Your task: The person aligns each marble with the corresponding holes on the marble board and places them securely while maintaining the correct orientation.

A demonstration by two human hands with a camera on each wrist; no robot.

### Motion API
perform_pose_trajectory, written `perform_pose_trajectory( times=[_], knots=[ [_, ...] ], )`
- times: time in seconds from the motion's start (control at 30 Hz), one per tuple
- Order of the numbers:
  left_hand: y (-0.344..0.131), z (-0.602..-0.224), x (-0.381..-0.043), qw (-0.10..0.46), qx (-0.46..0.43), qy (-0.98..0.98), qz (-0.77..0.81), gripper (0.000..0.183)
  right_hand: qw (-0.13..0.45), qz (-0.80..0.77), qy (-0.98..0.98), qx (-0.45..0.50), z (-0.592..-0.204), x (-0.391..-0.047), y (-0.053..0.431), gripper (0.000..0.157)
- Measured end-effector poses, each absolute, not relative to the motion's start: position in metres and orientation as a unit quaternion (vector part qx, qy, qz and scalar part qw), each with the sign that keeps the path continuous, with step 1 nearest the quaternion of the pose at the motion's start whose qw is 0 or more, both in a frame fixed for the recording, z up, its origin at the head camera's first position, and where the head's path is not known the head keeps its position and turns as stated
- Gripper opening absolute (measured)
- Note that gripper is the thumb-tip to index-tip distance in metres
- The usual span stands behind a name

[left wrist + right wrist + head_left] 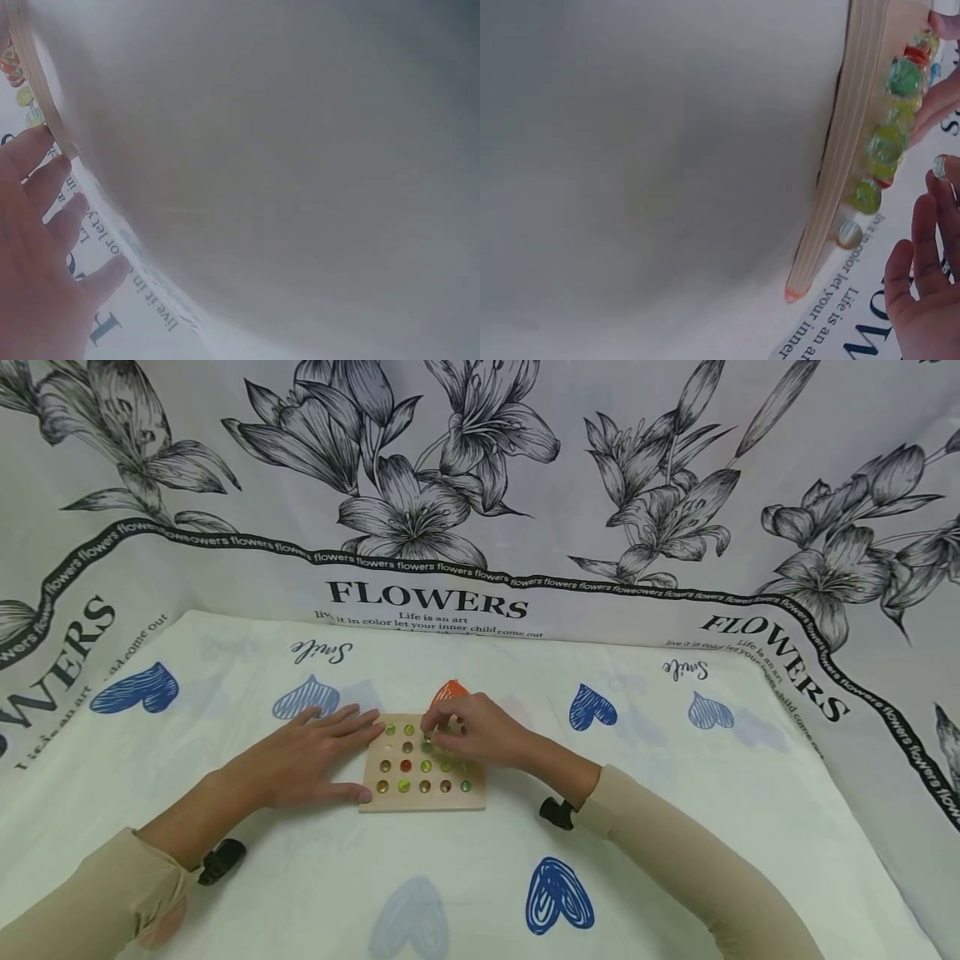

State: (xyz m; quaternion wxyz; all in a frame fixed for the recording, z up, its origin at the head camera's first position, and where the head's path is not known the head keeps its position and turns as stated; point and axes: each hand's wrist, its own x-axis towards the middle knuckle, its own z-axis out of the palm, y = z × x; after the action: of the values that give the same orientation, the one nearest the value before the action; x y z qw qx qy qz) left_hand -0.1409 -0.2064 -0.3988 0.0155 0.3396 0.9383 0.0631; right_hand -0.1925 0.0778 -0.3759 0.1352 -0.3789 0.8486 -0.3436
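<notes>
A light wooden board [422,802] lies flat, with rows of coloured glass marbles [406,766] seated in it. My left hand [322,758] rests on the cloth at the board's left side, its fingers extended and the fingertips and thumb against that edge. In the left wrist view those fingers [46,180] touch the board's edge. Above the board's far right part, my right hand [480,731] pinches a clear glass marble [940,166] between thumb and forefinger. It covers some of the marbles there in the head view.
A white cloth [315,877] printed with hearts covers the table. Behind it hangs a floral curtain [555,510] with lettering. Each wrist carries a small black device, one on the left [222,861] and one on the right [557,812].
</notes>
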Motion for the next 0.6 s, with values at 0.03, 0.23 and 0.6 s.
perform_pose_trajectory(
  times=[0.03,0.23,0.6],
  knots=[
    [-0.206,-0.399,-0.141,0.015,0.341,0.938,0.064,0.093,0.134,-0.344,0.847,-0.382,-0.377,-0.193,0.075,0.014],
    [-0.207,-0.400,-0.141,0.017,0.341,0.938,0.067,0.092,0.128,-0.346,0.838,-0.402,-0.378,-0.192,0.059,0.015],
    [-0.208,-0.401,-0.141,0.016,0.340,0.937,0.075,0.092,0.116,-0.271,0.873,-0.389,-0.379,-0.187,0.035,0.018]
  ],
)
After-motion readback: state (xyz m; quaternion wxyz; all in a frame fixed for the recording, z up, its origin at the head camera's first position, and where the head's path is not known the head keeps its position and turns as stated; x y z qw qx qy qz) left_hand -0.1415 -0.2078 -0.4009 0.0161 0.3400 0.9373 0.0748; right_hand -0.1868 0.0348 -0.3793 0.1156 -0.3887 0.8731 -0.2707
